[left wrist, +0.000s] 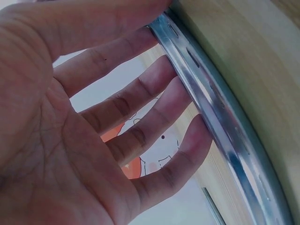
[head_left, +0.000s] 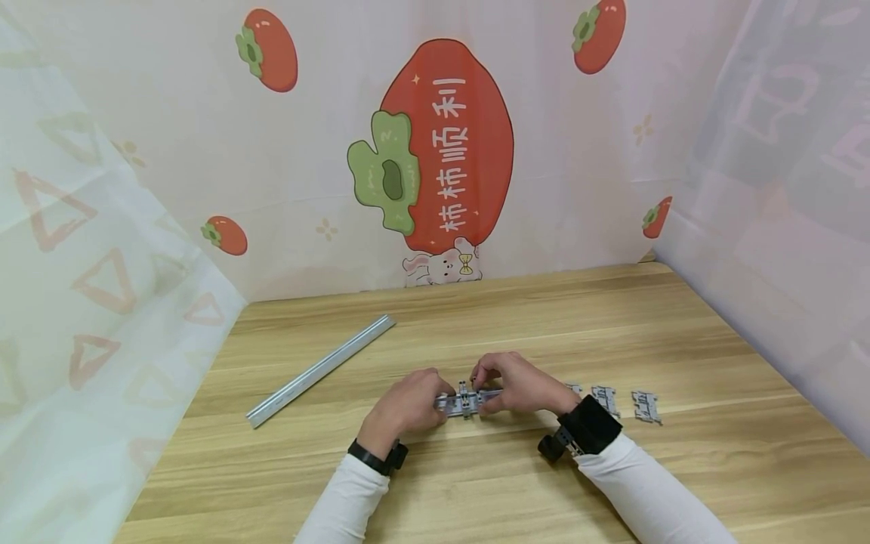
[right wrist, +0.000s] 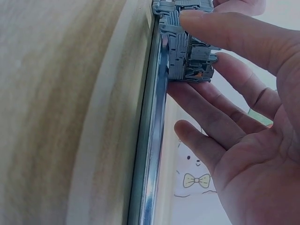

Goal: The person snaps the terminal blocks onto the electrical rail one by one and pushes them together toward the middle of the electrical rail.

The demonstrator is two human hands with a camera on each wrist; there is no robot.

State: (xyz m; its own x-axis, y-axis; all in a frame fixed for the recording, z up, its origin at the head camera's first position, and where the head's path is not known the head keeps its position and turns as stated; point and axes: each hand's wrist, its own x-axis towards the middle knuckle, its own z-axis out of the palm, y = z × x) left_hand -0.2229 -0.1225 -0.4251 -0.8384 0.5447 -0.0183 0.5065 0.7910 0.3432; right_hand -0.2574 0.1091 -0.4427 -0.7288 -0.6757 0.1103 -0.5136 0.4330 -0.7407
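Observation:
A slotted metal DIN rail (head_left: 451,406) lies across the table between the two hands. My left hand (head_left: 408,402) grips its left part, with the thumb on one side and the fingertips along the other edge, as the left wrist view shows the rail (left wrist: 220,112). A grey DIN-rail terminal block (head_left: 465,400) stands across the rail's middle. My right hand (head_left: 519,384) is just right of it. In the right wrist view, thumb and fingers pinch a grey terminal block (right wrist: 180,58) at the rail; whether it is fully seated is hidden.
Loose grey terminal blocks lie right of the right hand, one (head_left: 646,406) farthest out, another (head_left: 605,400) nearer, a third partly behind the wrist. A longer metal rail (head_left: 319,372) lies slanted at the left. Printed cloth (head_left: 326,166) hangs behind the wooden table (head_left: 476,483).

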